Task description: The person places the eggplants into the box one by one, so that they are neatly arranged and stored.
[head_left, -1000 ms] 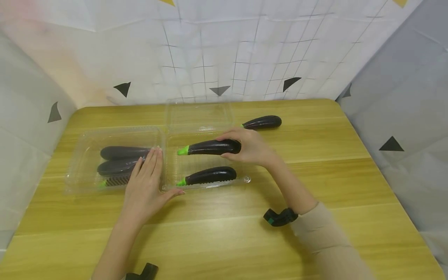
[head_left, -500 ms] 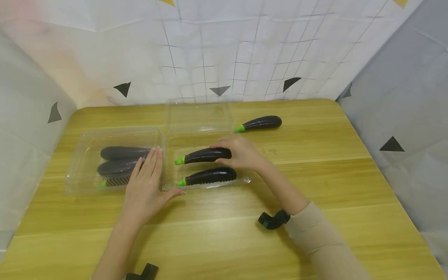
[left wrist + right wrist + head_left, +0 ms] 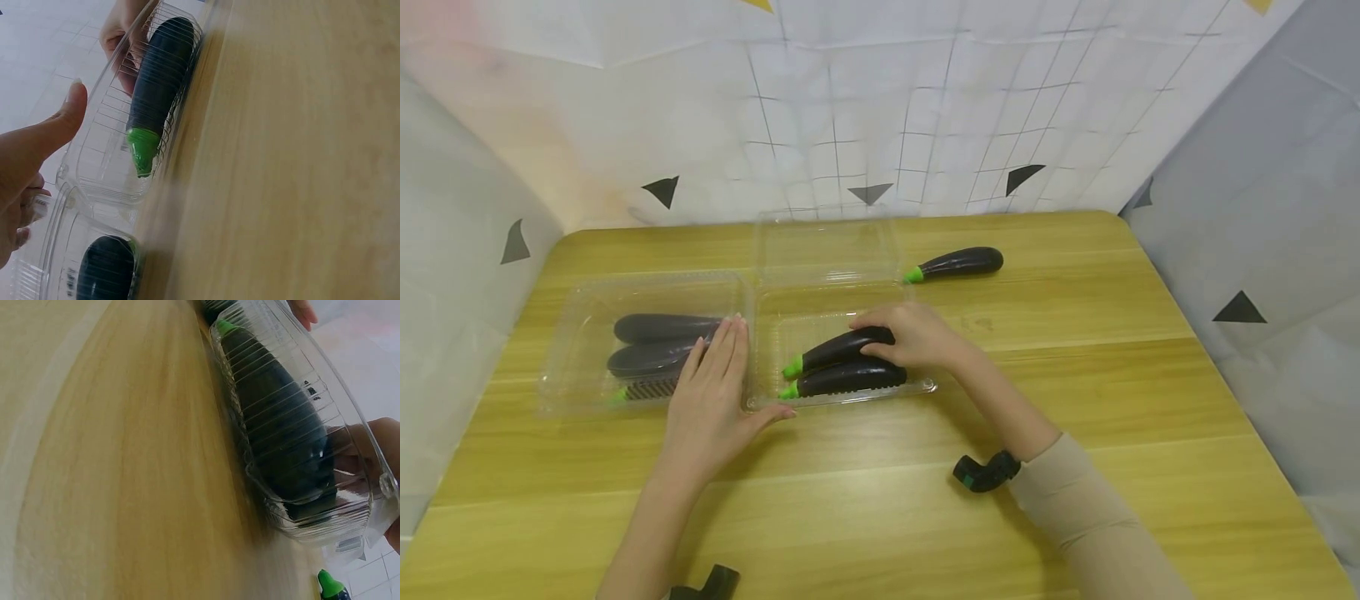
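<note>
My right hand (image 3: 917, 335) grips the thick end of a dark eggplant (image 3: 838, 350), low inside an open clear plastic clamshell box (image 3: 842, 297). Alongside it, nearer the front wall of the box, lies a second eggplant (image 3: 852, 377), its green stem end pointing left. My left hand (image 3: 711, 396) rests with straight fingers on the right end of another clear box (image 3: 647, 285), which is closed over several eggplants (image 3: 651, 358). In the left wrist view, the left thumb (image 3: 75, 109) extends beside the open box's wall.
One more eggplant (image 3: 962, 262) lies on the wooden table (image 3: 880, 517), behind and to the right of the open box. The raised clear lid (image 3: 827, 250) stands toward the back. White sheeting (image 3: 880, 108) hangs behind the table's far edge.
My right hand has brought its eggplant down and toward me, into the box beside the front eggplant. The left hand has stayed in place.
</note>
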A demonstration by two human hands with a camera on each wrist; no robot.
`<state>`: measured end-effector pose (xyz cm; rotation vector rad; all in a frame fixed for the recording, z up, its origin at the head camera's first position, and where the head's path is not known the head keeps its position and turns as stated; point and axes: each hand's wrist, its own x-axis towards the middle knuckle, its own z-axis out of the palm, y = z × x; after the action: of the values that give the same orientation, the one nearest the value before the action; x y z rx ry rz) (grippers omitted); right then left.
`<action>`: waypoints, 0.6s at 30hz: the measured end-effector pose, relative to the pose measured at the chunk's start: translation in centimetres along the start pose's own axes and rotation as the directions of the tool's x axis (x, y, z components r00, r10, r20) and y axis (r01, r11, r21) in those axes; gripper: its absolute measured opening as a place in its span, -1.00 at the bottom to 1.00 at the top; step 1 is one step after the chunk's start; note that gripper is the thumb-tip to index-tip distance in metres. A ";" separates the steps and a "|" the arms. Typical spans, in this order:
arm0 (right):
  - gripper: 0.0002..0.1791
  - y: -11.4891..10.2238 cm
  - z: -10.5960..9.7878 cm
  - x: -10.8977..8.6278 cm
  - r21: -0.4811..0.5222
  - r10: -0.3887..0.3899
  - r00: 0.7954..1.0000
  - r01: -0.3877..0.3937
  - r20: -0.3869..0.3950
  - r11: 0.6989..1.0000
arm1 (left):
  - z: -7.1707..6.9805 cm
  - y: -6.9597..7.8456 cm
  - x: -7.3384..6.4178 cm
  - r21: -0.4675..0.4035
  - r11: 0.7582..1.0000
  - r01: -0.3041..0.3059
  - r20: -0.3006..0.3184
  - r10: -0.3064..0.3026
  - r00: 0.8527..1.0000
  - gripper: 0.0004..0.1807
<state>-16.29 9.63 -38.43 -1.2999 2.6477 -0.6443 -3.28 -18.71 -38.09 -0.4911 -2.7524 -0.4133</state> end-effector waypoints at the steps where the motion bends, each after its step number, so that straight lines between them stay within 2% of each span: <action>1: -0.59 0.0 0.0 0.0 0.006 0.001 1.000 -0.001 -0.002 1.000 | 0.0 0.0 0.0 0.001 1.000 0.000 -0.001 0.000 1.000 0.34; 6: -0.55 0.4 -0.4 -0.2 0.053 0.016 0.999 -0.015 -0.028 0.998 | 0.0 0.0 0.0 0.006 1.000 -0.001 -0.001 0.001 1.000 0.34; 12: -0.48 1.1 -1.2 -0.7 0.133 0.005 0.987 0.017 -0.161 0.991 | 0.0 0.0 0.0 0.009 1.000 -0.003 -0.002 0.003 1.000 0.33; 18: -0.44 2.0 -1.8 -1.3 0.281 -0.017 0.973 0.083 -0.229 0.956 | 0.0 0.1 -0.1 0.002 1.000 0.000 0.000 0.000 1.000 0.34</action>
<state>-17.45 12.28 -37.77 -1.2781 2.5615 -1.2017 -3.19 -18.69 -38.06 -0.4901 -2.7526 -0.4104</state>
